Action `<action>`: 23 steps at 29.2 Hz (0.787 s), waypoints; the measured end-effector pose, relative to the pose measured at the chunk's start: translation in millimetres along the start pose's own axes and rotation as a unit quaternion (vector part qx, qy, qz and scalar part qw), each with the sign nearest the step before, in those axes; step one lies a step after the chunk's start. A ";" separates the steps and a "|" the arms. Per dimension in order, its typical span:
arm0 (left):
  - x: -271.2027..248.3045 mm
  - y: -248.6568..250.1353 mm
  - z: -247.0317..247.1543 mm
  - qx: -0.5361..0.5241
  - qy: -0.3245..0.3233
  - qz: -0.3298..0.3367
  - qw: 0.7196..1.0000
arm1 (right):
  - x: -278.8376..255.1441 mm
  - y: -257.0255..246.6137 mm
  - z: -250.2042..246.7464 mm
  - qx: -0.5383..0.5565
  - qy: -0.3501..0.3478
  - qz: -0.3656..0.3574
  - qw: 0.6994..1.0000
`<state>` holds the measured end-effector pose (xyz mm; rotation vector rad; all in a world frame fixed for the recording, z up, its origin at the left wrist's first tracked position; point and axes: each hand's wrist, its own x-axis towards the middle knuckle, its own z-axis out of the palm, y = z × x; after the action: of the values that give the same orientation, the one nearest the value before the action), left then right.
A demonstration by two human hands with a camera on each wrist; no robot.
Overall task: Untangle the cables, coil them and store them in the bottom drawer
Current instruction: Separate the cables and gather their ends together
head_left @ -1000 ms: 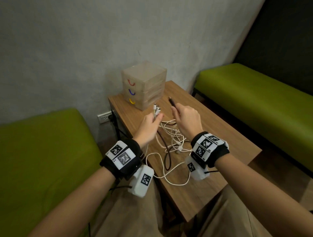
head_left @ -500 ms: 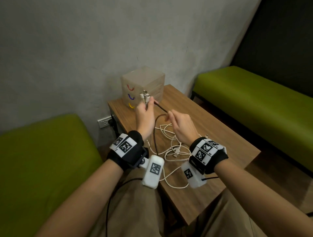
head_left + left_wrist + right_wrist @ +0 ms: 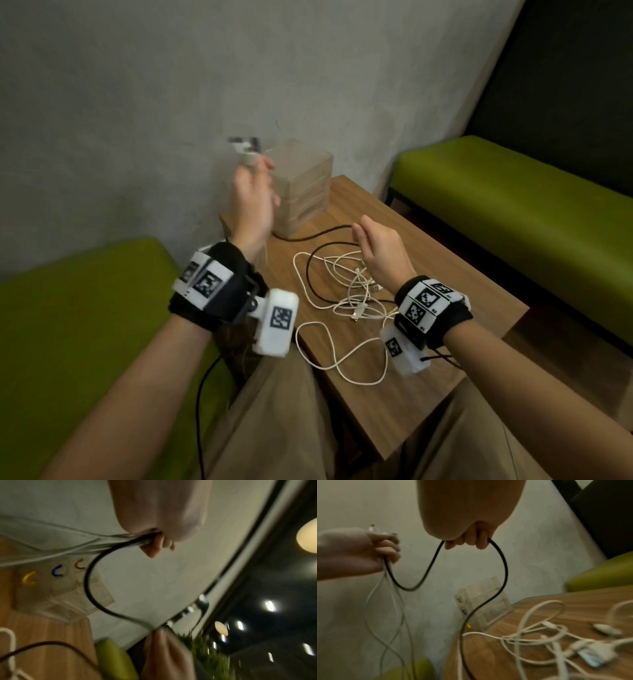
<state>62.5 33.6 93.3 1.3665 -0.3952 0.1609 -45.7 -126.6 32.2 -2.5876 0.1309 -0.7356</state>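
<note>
My left hand [image 3: 255, 178] is raised in front of the wall and grips a bundle of cable ends [image 3: 244, 150], white plugs sticking out above the fingers. From that fist the black cable [image 3: 503, 563] sags in a loop to my right hand [image 3: 371, 250], whose fingers curl round it above the table. The rest of the black cable [image 3: 315, 233] trails over the wood past the drawer unit [image 3: 305, 185]. White cables [image 3: 356, 298] lie tangled on the table below my right wrist. The bottom drawer's yellow handle [image 3: 29, 579] shows, all drawers closed.
The small wooden table [image 3: 445, 274] stands in a corner against the grey wall. Green benches flank it on the left [image 3: 85, 308] and right [image 3: 513, 192]. A white connector block [image 3: 597, 654] lies among the tangle. My knees are under the table's near edge.
My left hand has lifted the bundle of ends up and to the left, well above the table. The right hand has slid back along the black cable, now stretched between both hands.
</note>
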 end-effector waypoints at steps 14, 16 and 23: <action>-12.3 -5.8 -6.8 -0.032 -0.028 -0.064 0.997 | 18.5 -11.3 -9.2 0.122 0.005 0.002 0.993; 3.2 2.7 -21.2 -0.096 0.068 -0.050 0.992 | 13.4 0.5 -9.0 0.110 -0.010 0.011 0.994; -10.5 -12.4 -14.1 -0.180 -0.050 -0.152 0.971 | 22.9 -16.9 -8.8 0.143 0.028 -0.006 0.989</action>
<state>59.5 46.0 75.9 1.0610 -0.2783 -0.2258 -31.2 -119.6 57.3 -2.2992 0.0245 -0.7705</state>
